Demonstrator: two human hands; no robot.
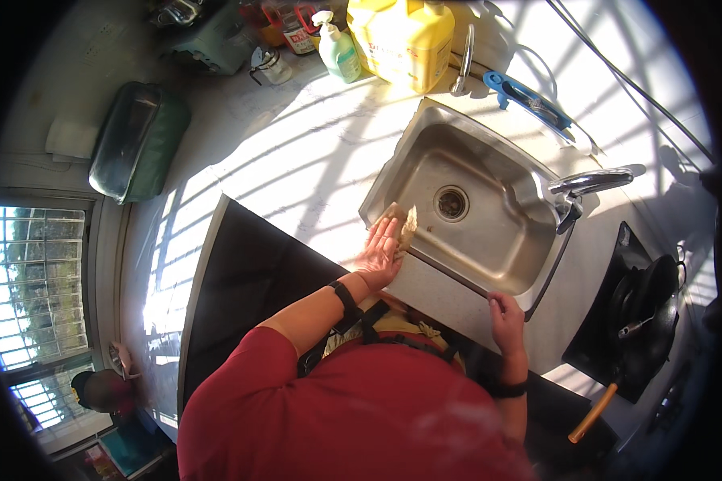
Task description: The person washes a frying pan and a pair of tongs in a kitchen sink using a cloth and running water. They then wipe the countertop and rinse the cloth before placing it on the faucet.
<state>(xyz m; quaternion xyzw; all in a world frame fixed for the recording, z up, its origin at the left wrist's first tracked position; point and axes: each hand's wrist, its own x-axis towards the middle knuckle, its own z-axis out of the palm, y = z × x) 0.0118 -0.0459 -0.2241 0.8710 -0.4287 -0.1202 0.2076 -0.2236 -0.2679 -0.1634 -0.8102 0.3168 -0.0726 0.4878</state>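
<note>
My left hand point(382, 255) lies with extended fingers over a crumpled light-brown cloth point(408, 227), pressing it on the near-left corner of the stainless-steel sink point(457, 240). The palm hides part of the cloth. A few small dark bits lie in the basin near the drain point(451, 203). My right hand point(506, 321) is at the sink's near-right edge, fingers curled, with nothing seen in them. Whether it touches the rim, I cannot tell. To the right of the basin stands a chrome faucet point(589, 181).
Behind the sink are a large yellow plastic jug point(403, 51), a pump bottle point(339, 57), a slim chrome spout point(463, 60) and a blue plastic holder point(532, 105). A black wok point(644, 324) sits at right, a green lidded box point(153, 144) at left.
</note>
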